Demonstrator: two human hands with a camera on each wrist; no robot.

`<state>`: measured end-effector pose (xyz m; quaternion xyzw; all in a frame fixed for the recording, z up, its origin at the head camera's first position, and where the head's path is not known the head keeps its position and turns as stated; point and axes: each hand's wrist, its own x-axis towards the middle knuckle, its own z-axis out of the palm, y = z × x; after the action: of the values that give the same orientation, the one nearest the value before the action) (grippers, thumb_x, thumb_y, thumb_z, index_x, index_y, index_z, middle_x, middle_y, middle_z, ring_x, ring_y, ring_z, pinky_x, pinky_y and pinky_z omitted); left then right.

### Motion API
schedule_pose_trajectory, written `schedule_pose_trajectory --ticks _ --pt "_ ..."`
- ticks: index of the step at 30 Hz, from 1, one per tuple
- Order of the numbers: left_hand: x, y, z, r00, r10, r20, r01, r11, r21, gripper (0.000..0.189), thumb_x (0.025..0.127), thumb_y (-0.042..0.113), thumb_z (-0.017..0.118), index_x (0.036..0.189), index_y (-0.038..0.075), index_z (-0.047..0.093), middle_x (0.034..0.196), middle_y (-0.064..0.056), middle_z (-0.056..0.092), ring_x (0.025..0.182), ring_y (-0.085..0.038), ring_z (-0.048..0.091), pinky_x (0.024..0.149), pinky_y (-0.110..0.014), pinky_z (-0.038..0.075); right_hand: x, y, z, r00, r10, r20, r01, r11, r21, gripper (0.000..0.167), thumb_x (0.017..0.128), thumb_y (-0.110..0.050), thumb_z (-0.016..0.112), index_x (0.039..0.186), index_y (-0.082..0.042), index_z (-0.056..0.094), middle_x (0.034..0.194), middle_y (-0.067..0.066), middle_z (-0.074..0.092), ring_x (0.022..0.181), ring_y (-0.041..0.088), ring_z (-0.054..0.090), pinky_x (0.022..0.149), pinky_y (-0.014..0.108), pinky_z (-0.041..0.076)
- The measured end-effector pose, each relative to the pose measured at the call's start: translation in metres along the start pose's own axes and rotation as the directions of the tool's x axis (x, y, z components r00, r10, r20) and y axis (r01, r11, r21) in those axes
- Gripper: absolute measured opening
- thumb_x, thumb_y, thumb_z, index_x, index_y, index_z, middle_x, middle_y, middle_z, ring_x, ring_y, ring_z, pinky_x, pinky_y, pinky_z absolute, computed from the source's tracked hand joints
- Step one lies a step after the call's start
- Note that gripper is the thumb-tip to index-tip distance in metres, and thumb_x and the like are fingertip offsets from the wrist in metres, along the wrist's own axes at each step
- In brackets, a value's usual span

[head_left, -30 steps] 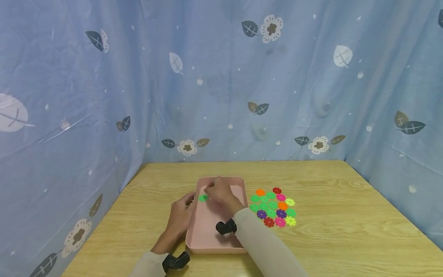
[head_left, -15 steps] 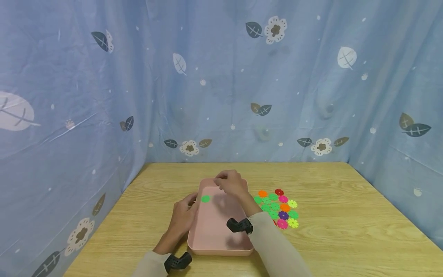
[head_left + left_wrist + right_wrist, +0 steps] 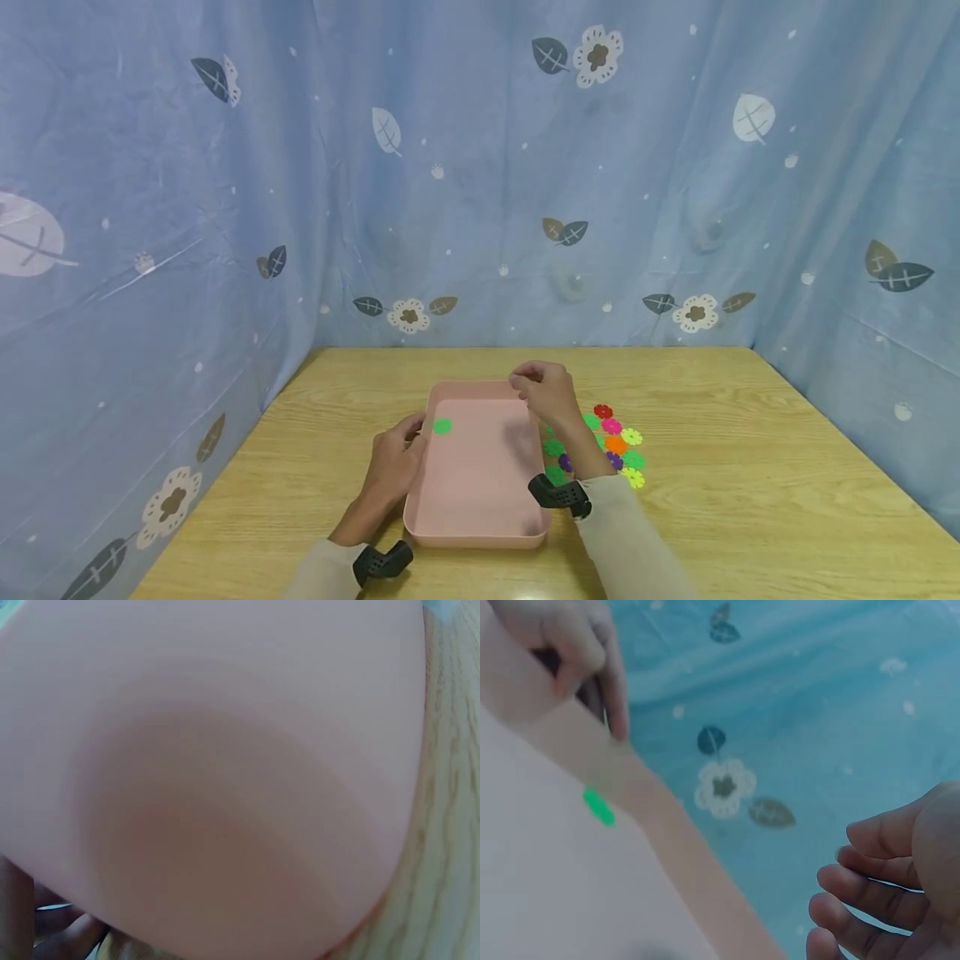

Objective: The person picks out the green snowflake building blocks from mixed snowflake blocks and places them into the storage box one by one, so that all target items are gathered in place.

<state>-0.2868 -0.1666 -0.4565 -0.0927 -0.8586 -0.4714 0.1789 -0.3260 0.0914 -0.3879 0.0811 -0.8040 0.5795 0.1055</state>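
Note:
A pink rectangular tray (image 3: 478, 492) lies on the table, with one green flower-shaped disc (image 3: 443, 426) flat on its floor near the far left. My left hand (image 3: 396, 457) holds the tray's left side; the right wrist view shows its thumb and fingers (image 3: 619, 712) at the rim. My right hand (image 3: 550, 398) hovers over the tray's far right corner. Its fingers are loosely bent with nothing between them, as the right wrist view shows. Beyond its forearm, partly hidden, are several toothed plastic discs (image 3: 616, 445) in green, orange, red, pink, purple and yellow.
The wooden table (image 3: 720, 500) runs back to a blue patterned curtain (image 3: 480, 208) that also hangs along both sides. A black wrist camera (image 3: 558, 493) sits on the right wrist, another black camera (image 3: 382, 562) on the left.
My right hand has moved from above the green disc rightward to the tray's far right corner, leaving the disc in the tray. My left hand stays at the tray's left side.

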Motion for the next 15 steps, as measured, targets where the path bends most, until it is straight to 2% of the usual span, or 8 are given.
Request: schedule_pose_trajectory --ticks 6,9,13,15 --pt "-0.001 0.0 -0.002 1.0 -0.003 0.018 0.003 1.0 -0.006 0.041 0.098 0.008 0.05 0.136 -0.004 0.06 0.12 -0.017 0.071 0.102 -0.029 0.071 0.083 -0.043 0.058 -0.006 0.019 -0.02 0.998 -0.018 -0.06 0.008 0.987 -0.16 0.018 0.097 -0.017 0.066 0.104 -0.003 0.074 0.095 0.01 0.07 0.089 0.031 0.064 0.078 0.04 0.054" --pt "-0.002 0.0 -0.003 1.0 0.002 0.028 -0.001 1.0 -0.013 0.041 0.098 0.007 0.049 0.136 -0.004 0.06 0.121 -0.019 0.071 0.101 -0.031 0.072 0.084 -0.043 0.058 -0.007 0.027 -0.031 0.996 -0.045 -0.072 0.025 0.965 -0.26 0.019 0.097 -0.017 0.065 0.107 -0.003 0.074 0.095 0.008 0.07 0.084 0.024 0.061 0.07 0.039 0.051" --pt "-0.001 0.0 -0.003 1.0 0.019 0.022 -0.019 1.0 -0.014 0.041 0.097 0.005 0.049 0.134 -0.004 0.061 0.12 -0.02 0.071 0.1 -0.032 0.072 0.084 -0.044 0.058 -0.008 0.038 -0.045 0.996 -0.055 -0.071 0.025 0.93 -0.365 0.023 0.097 -0.016 0.065 0.114 -0.002 0.072 0.102 0.011 0.069 0.082 0.025 0.059 0.064 0.036 0.048" --pt "0.0 0.0 -0.003 1.0 0.02 0.022 -0.019 1.0 -0.015 0.041 0.097 0.005 0.049 0.134 -0.005 0.061 0.12 -0.019 0.071 0.1 -0.032 0.072 0.083 -0.043 0.059 -0.008 0.044 -0.05 0.996 -0.053 -0.072 0.019 0.914 -0.406 0.026 0.096 -0.016 0.066 0.117 -0.001 0.071 0.107 0.013 0.069 0.088 0.028 0.06 0.069 0.039 0.05"
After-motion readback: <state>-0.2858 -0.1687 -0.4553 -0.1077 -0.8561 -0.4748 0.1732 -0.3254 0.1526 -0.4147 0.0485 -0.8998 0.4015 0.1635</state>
